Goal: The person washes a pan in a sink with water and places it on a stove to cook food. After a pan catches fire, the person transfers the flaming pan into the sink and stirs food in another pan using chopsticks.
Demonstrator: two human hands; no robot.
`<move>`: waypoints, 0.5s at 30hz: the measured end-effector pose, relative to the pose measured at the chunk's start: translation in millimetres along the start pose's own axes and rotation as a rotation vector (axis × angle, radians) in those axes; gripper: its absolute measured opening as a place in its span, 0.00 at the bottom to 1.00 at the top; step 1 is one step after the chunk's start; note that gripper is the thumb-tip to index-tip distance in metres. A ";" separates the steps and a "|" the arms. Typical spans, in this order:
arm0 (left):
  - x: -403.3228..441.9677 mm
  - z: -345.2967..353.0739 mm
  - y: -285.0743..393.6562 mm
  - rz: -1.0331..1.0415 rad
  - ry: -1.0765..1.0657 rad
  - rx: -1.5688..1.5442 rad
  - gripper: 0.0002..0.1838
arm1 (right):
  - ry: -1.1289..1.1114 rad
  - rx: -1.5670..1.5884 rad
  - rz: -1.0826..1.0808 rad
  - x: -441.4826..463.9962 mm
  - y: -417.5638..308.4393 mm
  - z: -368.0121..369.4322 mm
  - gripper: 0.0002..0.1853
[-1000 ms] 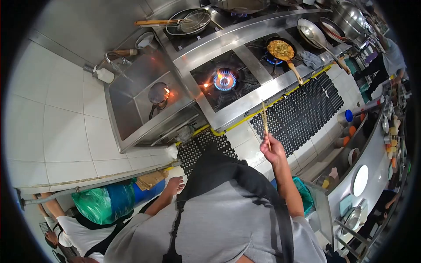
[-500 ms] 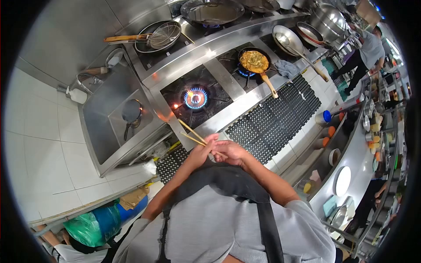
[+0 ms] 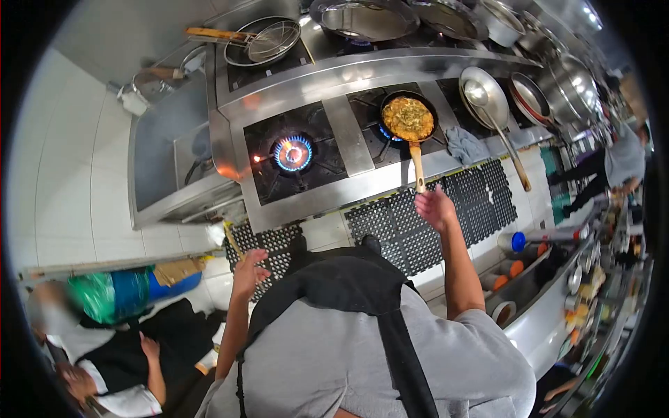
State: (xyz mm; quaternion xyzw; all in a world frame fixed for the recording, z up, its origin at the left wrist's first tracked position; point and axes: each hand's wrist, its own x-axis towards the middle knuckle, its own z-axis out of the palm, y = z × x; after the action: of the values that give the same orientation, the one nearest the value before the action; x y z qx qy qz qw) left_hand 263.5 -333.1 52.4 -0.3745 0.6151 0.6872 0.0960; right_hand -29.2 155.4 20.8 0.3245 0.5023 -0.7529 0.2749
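Note:
In my left hand (image 3: 249,274), low and left of my body, the fingers are closed around wooden chopsticks (image 3: 233,241) that point up and away. My right hand (image 3: 435,207) is stretched forward, its fingers apart, just below the end of a wooden pan handle; whether it touches the handle I cannot tell. That handle belongs to a black frying pan (image 3: 435,125) on a lit burner. Inside it lies a round, browned omelette-like food (image 3: 408,118) with bits on top. To the left, a bare burner (image 3: 293,154) burns with a blue and orange flame.
A grey cloth (image 3: 465,146) lies right of the pan. Beyond it rests a wok with a ladle (image 3: 486,97). A sink (image 3: 167,167) stands at left. Black rubber mats (image 3: 390,223) cover the floor. One person (image 3: 118,348) is at lower left, another (image 3: 613,167) at far right.
My hands have parted: the left moved left and down with the chopsticks, the right reached forward toward the pan handle. The view shifted, and a person came further into view at lower left.

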 end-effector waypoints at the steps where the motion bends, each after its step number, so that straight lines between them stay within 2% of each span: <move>1: -8.0 5.1 -20.6 -0.069 0.076 -0.064 0.24 | -0.093 0.022 -0.011 -2.0 -18.0 13.8 0.28; 3: -28.4 12.2 -67.7 -0.160 0.183 -0.180 0.24 | -0.280 0.081 -0.021 2.9 -40.8 37.0 0.27; 5: -41.5 12.1 -123.7 -0.188 0.236 -0.279 0.24 | -0.372 0.035 0.064 29.7 -48.1 37.1 0.24; 6: -35.3 0.4 -180.7 -0.135 0.240 -0.419 0.25 | -0.414 0.014 0.104 38.6 -49.3 36.3 0.23; 8: -43.2 -18.3 -294.7 -0.083 0.322 -0.255 0.25 | -0.473 -0.021 0.169 49.0 -43.6 37.3 0.16; 10: -104.4 6.0 -266.5 -0.376 0.361 -0.217 0.24 | -0.487 -0.035 0.096 61.9 -36.8 32.7 0.13; 11: -118.7 10.7 -289.5 -0.389 0.383 -0.285 0.24 | -0.415 -0.106 0.047 57.3 -33.6 38.3 0.13; 12: -135.5 15.6 -299.7 -0.476 0.419 -0.143 0.26 | -0.332 -0.171 -0.017 47.4 -36.9 41.3 0.14; 14: -148.0 3.0 -383.3 -0.249 0.365 0.159 0.28 | -0.304 -0.273 -0.076 38.1 -39.1 41.5 0.12; 15: -156.6 8.5 -388.0 -0.263 0.353 0.233 0.28 | -0.311 -0.307 -0.087 34.4 -40.4 40.2 0.10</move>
State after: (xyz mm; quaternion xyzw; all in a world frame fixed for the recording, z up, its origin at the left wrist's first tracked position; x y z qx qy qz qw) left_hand 599.8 -186.7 -148.9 -0.5518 0.6434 0.5173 0.1181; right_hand -89.6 128.7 29.3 0.1369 0.5761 -0.7198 0.3622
